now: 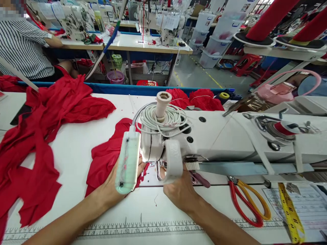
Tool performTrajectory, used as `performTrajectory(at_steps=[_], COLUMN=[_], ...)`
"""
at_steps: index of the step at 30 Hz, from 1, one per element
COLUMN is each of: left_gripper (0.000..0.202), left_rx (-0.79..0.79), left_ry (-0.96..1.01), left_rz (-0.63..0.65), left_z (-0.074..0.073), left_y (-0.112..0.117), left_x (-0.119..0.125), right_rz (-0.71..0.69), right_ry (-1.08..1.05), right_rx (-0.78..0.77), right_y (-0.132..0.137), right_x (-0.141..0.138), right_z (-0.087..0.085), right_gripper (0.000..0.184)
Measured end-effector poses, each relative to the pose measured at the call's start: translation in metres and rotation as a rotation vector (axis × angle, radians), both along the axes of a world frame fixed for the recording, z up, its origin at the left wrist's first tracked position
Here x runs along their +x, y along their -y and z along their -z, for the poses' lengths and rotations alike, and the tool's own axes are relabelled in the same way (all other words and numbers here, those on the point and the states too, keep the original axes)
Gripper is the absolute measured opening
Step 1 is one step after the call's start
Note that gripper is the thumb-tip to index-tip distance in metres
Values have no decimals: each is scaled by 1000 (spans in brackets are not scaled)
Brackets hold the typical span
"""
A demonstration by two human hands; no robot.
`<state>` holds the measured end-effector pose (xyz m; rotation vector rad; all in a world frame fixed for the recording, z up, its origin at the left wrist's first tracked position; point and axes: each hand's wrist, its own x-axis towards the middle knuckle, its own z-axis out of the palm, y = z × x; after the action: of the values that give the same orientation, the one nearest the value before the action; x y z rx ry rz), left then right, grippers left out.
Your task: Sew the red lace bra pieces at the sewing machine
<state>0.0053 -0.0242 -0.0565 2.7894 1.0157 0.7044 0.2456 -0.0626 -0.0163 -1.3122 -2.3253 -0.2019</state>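
- Near: a white tabletop (107,216) is crossed by a black printed ruler scale (143,231). At near right, scissors with one red and one orange-yellow handle (246,202) are laid beside a yellow tape measure (291,212); both could be knocked if the right forearm were swung outward.
- Right hand (180,190): the fingers are curled, but the tips are hidden by a white ring-shaped machine part (175,160); what is gripped cannot be told. Fingers could be pricked or pinched if advanced too far among the shiny metal fittings (157,166).
- Left hand (111,182): it is laid on crumpled red cloth (107,153), left of those fittings; whether the cloth is pinched or merely pressed cannot be told. An unnoticed fold could be caught, since the hand is partly covered by a pale-green translucent lamp (127,163).
- Beyond: the white sewing machine (217,132) is topped by a coiled white cable (148,119), which could droop towards the work if loosened.
- Far left: a heaped red fabric pile (63,98) is set apart from the cloth; tangling could be caused by sideways sliding.
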Motion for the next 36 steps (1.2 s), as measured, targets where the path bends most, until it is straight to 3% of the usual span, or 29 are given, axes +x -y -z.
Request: performTrajectory(at_steps=[5, 10, 16, 22, 31, 36], left_gripper=[49, 47, 49, 43, 39, 39], left_rx=[28, 11, -42, -49, -33, 12], left_ry=[-91, -93, -180, -118, -83, -58], left_rz=[-46, -26, -53, -95, -77, -85], left_z=[-13, -27, -30, -29, -31, -42], left_y=[10, 8, 11, 18, 7, 3], left_x=[4, 8, 5, 3, 6, 15], right_rz=[-13, -48, -59, -32, 28, 57], right_ry=[-9, -17, -106, -228, -298, -347], right_rx=[-26, -63, -16, -22, 132, 139], right_y=[-3, 0, 0, 3, 2, -1], right_x=[2, 2, 0, -2, -5, -4], right_z=[-2, 9, 0, -10, -20, -24], right_gripper=[27, 28, 29, 31, 20, 25])
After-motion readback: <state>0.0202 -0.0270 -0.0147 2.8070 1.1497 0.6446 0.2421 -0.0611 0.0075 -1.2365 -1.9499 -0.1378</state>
